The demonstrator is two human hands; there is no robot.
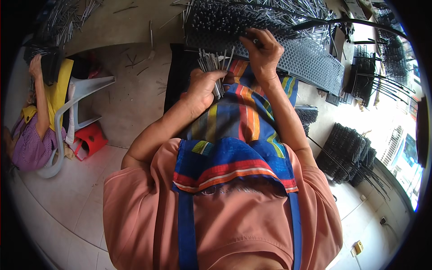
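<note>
My left hand (201, 88) is wrapped round a bundle of thin grey metal strips (210, 61), held over my lap at the near edge of a perforated board. My right hand (265, 53) hovers above that perforated board (311, 75) with thumb and fingers drawn together. Whatever they pinch, if anything, is too small to make out. Many dark thin pieces (220, 21) stand upright in the board's holes across its left and far part, close to my right fingertips. A striped apron (245, 110) covers my lap beneath both hands.
Loose metal strips (288, 12) lie heaped behind the board, and a black hose-like bar (333, 21) crosses over them. Black wire bundles (346, 150) are stacked at the right. At the left, another person's arm (41, 101) reaches up beside a white plastic chair (59, 135) and a red container (92, 140).
</note>
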